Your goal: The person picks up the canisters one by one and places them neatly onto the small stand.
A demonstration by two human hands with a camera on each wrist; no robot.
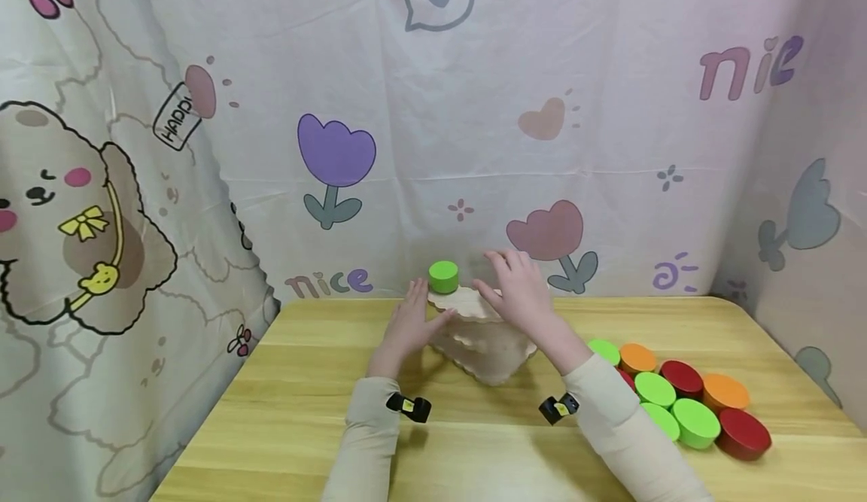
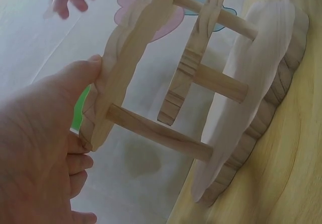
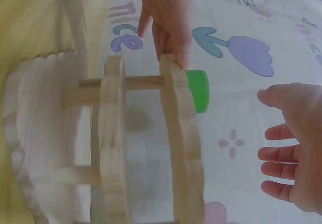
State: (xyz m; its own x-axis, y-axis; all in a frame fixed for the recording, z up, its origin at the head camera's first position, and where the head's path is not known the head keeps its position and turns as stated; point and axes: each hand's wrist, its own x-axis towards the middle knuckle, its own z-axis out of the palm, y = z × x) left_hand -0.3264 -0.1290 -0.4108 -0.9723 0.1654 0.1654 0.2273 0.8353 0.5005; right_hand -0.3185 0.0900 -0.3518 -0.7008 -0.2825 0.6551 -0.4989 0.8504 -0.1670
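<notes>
left hand: thumb on the near rim, fingers round the left end of the top tier, so it's gripping the wooden stand at that corner. right hand: fingers spread, thumb apart from them, nothing held. in the head view it looks to be over the right end of the same tier; right wrist view shows a gap between its fingertips and the wood.

stand is upright on the table, between the two forearms, toward the back edge. three scalloped levels joined by round dowels: top tier, a narrower middle tier, wide base flat on the tabletop.

one green block, short cylinder, sits on the left end of the top tier, just beside the left fingertips.

further right, near the right sleeve, a loose group of similar blocks on the table: four green, two orange, three red. a couple are partly hidden by the sleeve.

small black camera on each wrist. behind it all, a pale printed curtain with tulips, hearts and "nice" lettering.
</notes>
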